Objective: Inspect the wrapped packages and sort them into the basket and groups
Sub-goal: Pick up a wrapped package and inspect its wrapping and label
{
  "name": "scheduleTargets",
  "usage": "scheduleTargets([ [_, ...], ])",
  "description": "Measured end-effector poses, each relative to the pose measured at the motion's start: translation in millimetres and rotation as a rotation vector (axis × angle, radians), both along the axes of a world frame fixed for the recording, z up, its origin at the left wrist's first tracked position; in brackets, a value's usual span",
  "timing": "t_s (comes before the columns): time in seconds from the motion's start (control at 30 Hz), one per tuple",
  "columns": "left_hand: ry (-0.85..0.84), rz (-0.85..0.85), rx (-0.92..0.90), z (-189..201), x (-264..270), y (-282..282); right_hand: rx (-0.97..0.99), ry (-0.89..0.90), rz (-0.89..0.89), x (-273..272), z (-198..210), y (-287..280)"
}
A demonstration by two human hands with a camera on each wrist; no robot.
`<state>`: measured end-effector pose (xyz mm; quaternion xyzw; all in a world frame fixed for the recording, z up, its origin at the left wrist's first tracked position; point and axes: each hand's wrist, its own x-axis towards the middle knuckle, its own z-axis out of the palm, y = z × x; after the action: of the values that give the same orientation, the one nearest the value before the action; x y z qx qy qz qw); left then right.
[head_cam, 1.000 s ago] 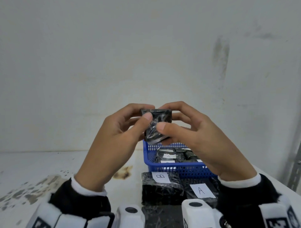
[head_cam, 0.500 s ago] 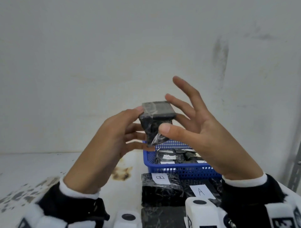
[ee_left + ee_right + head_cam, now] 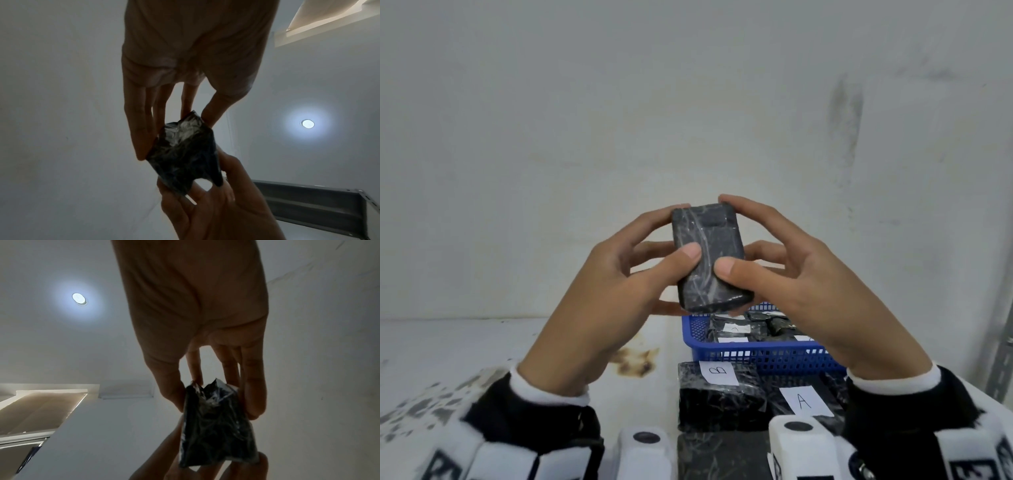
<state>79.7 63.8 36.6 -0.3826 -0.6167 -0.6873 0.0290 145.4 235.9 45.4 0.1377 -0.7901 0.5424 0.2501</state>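
Black wrapped package now broad-face up, pinched again by left hand and right hand.

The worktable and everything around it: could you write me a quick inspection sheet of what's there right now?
Surface: white table, stained, with a brown mark.
Job's things: held package, wrapped and dark, no label visible; blue basket holding wrapped packages, one labelled A; package labelled B and package labelled A in front of the basket.
Clutter: nothing seen.
Grippers: left hand and right hand both pinch the held package above the table.
Cables: nothing seen.
Surroundings: pale wall, ceiling light.
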Motion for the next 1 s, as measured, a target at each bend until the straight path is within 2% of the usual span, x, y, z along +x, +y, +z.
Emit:
scheduleTargets([
  [0.43, 0.028, 0.082, 0.025, -0.7, 3.3, 5.4, -0.018, -0.012, 0.032, -2.5, -2.6, 2.2],
  [0.53, -0.008, 0.104, -0.041, -0.6, 4.3, 4.7, 0.011, 0.034, 0.038, -2.5, -3.1, 3.0],
  [0.67, -0.095, -0.005, -0.051, 2.1, 3.4, 4.2, 0.05, 0.105, 0.017, -3.7, -3.2, 1.6],
  [0.8, -0.06, -0.05, 0.035, 1.2, -1.4, 1.3, -0.065, 0.101, 0.025, -6.7, -2.7, -2.8],
  [1.0, -0.009, -0.068, 0.033, -1.3, -2.6, 0.0, -0.04, 0.095, -0.017, -6.2, -3.5, -1.5],
])
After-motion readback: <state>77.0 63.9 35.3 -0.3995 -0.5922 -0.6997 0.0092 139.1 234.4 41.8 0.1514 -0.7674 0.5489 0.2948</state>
